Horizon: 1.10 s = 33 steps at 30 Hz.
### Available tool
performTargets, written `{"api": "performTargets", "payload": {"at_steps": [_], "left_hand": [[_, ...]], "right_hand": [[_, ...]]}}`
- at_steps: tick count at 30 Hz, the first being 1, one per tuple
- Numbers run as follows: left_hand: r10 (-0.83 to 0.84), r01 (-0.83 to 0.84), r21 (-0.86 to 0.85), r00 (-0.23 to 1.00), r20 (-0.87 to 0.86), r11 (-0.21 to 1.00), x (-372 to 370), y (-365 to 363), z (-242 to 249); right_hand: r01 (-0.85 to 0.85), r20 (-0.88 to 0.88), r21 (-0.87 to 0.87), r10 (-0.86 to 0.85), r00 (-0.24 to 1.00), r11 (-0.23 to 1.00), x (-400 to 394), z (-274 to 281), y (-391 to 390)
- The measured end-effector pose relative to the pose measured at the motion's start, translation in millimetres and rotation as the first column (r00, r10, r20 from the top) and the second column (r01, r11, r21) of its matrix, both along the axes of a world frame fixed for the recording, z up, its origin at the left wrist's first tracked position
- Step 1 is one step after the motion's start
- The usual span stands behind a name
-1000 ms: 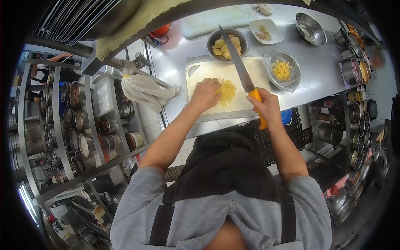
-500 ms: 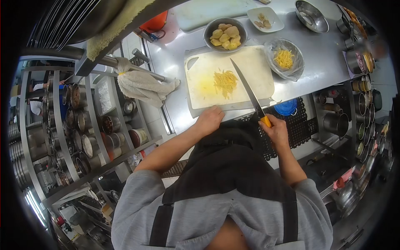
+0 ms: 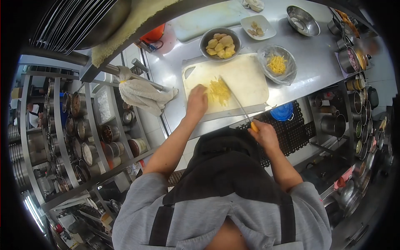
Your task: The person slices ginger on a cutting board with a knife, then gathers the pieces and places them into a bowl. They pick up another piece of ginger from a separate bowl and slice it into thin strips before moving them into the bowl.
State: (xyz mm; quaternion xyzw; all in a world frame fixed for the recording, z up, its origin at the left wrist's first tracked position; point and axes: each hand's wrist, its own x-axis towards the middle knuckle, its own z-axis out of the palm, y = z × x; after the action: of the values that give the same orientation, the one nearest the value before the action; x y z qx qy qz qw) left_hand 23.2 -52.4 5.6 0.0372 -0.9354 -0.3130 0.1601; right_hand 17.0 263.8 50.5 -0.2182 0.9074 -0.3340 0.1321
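My right hand (image 3: 265, 134) grips the orange handle of a long knife (image 3: 237, 101), its blade slanting up and left over the white cutting board (image 3: 250, 73). The blade lies along the right side of a small heap of thin yellow shreds (image 3: 219, 91). My left hand (image 3: 197, 100) is on the board at the heap's left side, with its fingers loosely bent and nothing visible in them. Its fingertips are partly hidden. A metal bowl (image 3: 203, 48) of peeled yellow chunks stands behind the board. To the right, a bowl lined with clear plastic (image 3: 290, 67) holds more yellow shreds.
A white dish (image 3: 270, 31) with small pieces and a metal colander (image 3: 306, 18) stand farther back. A pale towel (image 3: 143, 91) hangs from a rail at left. Shelves of pots flank both sides. A blue lid (image 3: 283, 112) is below the counter's front edge.
My left hand has moved from the board's front edge up to the left side of the shreds. The knife has swung left, its blade now beside the heap.
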Motion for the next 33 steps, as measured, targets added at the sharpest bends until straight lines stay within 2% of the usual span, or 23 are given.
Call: {"api": "performTargets", "payload": {"at_steps": [1, 2, 4, 6, 8, 10, 12, 14, 15, 16, 18, 19, 21, 24, 26, 27, 28, 29, 30, 32, 33], "left_hand": [[0.101, -0.100, 0.030, 0.994, -0.045, 0.995, 1, -4, -6], [0.098, -0.097, 0.034, 0.994, -0.052, 0.995, 2, -4, -13], [0.099, -0.109, -0.062, 0.985, -0.139, 0.992, 5, -3, -30], [0.074, -0.079, -0.040, 0.991, -0.107, 0.996, -8, 8, -35], [0.060, -0.058, 0.025, 0.996, -0.059, 0.998, -29, 26, -32], [0.048, -0.046, 0.019, 0.993, -0.113, 0.999, -48, 34, -24], [-0.092, 0.086, -0.055, 0.990, -0.107, 0.995, -50, 37, -20], [-0.098, 0.099, 0.005, 0.990, -0.106, 0.995, -39, 36, -29], [-0.115, 0.121, 0.061, 0.989, -0.093, 0.991, -35, 35, -28], [-0.115, 0.120, 0.061, 0.990, -0.081, 0.991, -30, 34, -28], [-0.059, 0.062, 0.025, 0.993, -0.097, 0.998, -13, 34, -26], [-0.058, 0.059, 0.019, 0.995, -0.077, 0.998, -7, 34, -23], [0.062, -0.057, 0.040, 0.990, -0.128, 0.998, -6, 34, -19], [0.143, -0.149, -0.035, 0.980, -0.136, 0.988, -12, 51, -27], [0.156, -0.166, -0.089, 0.982, -0.110, 0.982, -18, 61, -26], [0.216, -0.219, -0.023, 0.971, -0.108, 0.975, -20, 64, -24], [0.275, -0.272, 0.040, 0.956, -0.104, 0.961, -23, 67, -27], [0.366, -0.372, -0.007, 0.914, -0.174, 0.928, -25, 69, -36], [0.364, -0.372, -0.017, 0.916, -0.170, 0.928, -24, 68, -37], [0.492, -0.471, 0.162, 0.860, -0.131, 0.867, -24, 62, -36], [0.521, -0.499, 0.163, 0.841, -0.146, 0.851, -26, 63, -34]], "right_hand": [[0.003, -0.007, 0.003, -0.003, 1.000, 1.000, 1, 0, -1], [-0.032, 0.009, -0.025, 0.032, 0.999, 0.999, 2, 1, -2], [-0.064, 0.006, -0.049, 0.065, 0.998, 0.997, 1, 3, -1], [0.014, 0.084, -0.067, -0.008, 0.996, 0.998, 5, 7, 4], [0.046, 0.091, -0.043, -0.042, 0.995, 0.998, 7, 3, 16], [0.202, 0.198, -0.078, -0.183, 0.963, 0.976, 10, -9, 28], [0.200, 0.146, -0.098, -0.184, 0.972, 0.975, 12, -15, 34], [0.332, 0.474, -0.064, -0.264, 0.840, 0.941, 13, -3, 27], [0.321, 0.436, -0.143, -0.232, 0.870, 0.936, 15, -7, 23], [0.323, 0.446, -0.141, -0.231, 0.865, 0.936, 14, -11, 23], [0.311, 0.523, -0.070, -0.230, 0.821, 0.948, 12, -19, 20], [0.312, 0.540, -0.097, -0.213, 0.814, 0.945, 11, -22, 18], [0.284, 0.558, -0.097, -0.184, 0.809, 0.954, 6, -25, 10], [0.250, 0.599, -0.132, -0.124, 0.791, 0.959, 1, -28, -2], [0.098, 0.561, -0.130, -0.008, 0.828, 0.987, 0, -33, -15], [0.069, 0.603, -0.123, 0.020, 0.797, 0.990, -2, -17, -27], [0.008, 0.546, -0.175, 0.090, 0.833, 0.985, 2, -28, -34], [-0.021, 0.508, -0.225, 0.136, 0.851, 0.974, 8, -40, -42], [-0.053, 0.463, -0.273, 0.180, 0.868, 0.961, 11, -44, -51], [-0.064, 0.447, -0.294, 0.196, 0.873, 0.954, 13, -48, -57], [-0.065, 0.504, -0.272, 0.199, 0.841, 0.960, 9, -33, -57]]}}
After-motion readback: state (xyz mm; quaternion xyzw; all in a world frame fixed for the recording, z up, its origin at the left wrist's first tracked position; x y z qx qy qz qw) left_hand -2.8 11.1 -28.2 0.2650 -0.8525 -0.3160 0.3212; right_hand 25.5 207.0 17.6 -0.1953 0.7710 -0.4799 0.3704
